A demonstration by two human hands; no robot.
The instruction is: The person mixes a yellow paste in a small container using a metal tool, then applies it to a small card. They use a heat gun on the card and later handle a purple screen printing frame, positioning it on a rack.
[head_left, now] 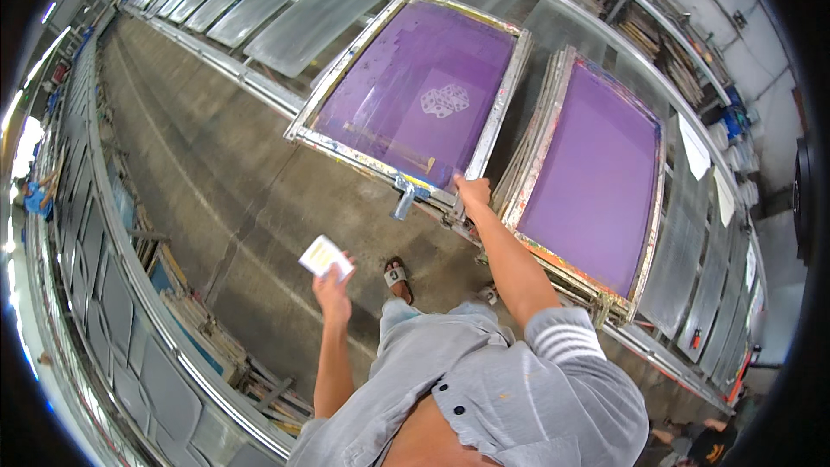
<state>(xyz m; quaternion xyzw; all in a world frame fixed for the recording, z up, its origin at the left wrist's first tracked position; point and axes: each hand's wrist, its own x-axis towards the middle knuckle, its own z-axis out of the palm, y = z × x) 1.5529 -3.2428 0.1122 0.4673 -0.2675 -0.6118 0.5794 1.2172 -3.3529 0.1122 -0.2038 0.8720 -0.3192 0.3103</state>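
Note:
My left hand (332,290) is raised over the aisle, its fingers closed on a small white pack (322,255) with yellow marking on its face. My right hand (473,194) reaches forward to the near right corner of a screen printing frame (499,117), fingers curled at its edge. Purple mesh (406,78) fills this frame, with a pale dice design towards its right side. Against the frame's near edge is a clamp-like piece wrapped in silvery blue (404,197). To the right, a second purple screen (596,177) lies on a stack of frames.
Long metal print tables (320,13) run along the far side, and another row of grey panels (156,398) curves along the left. Wooden frames (194,320) are stored beneath the left row. Between them runs a concrete floor (216,147). Other people (38,197) are at the far left and lower right.

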